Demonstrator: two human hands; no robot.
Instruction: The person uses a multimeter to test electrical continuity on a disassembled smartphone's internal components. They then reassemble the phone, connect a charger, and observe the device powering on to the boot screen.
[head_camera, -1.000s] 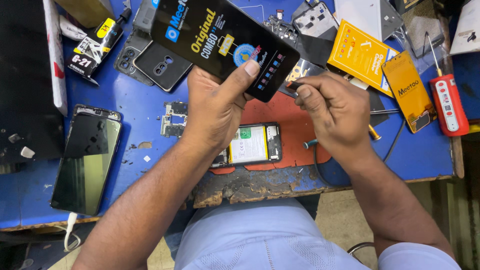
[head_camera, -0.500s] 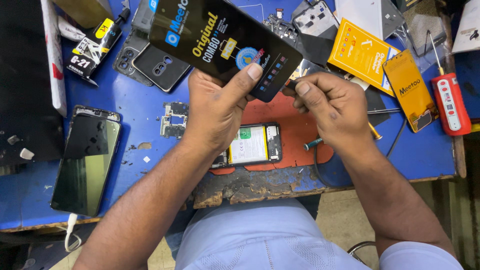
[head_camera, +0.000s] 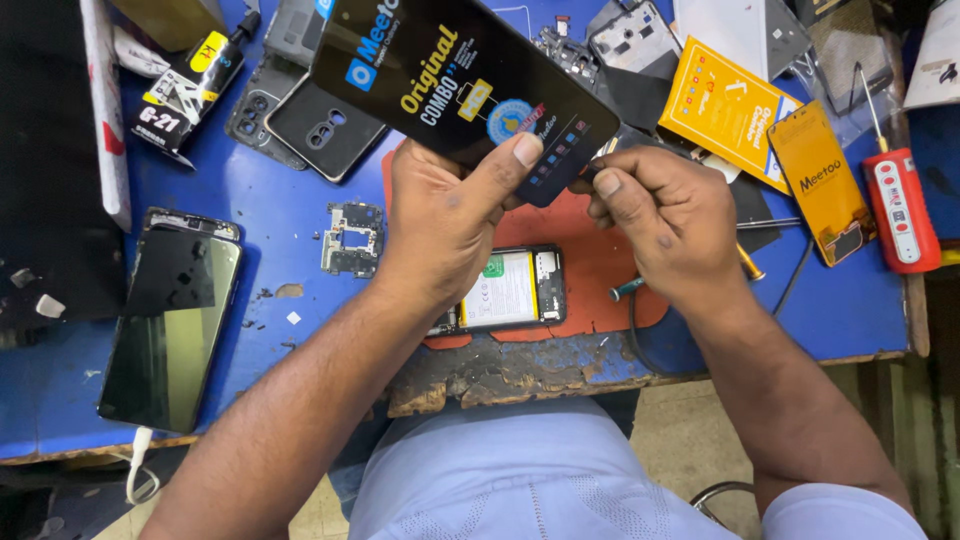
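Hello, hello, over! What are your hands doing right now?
Left hand grips black screen panel, thumb on top. Right hand pinches its lower corner. Opened phone lies on red mat beneath. Nothing between.

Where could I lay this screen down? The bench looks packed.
Bare blue bench lies between the cracked phone and the small circuit board. Another patch sits below the orange packets. The top edge is crowded with phone backs and parts.

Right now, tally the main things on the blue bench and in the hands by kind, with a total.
Black display panels: 2, one held by left hand and right hand at, one lying at
Opened phone: 1
Black back covers: 2
Yellow packets: 2
Glue tube: 1
Red tool: 1
Loose circuit board: 1
Total: 10
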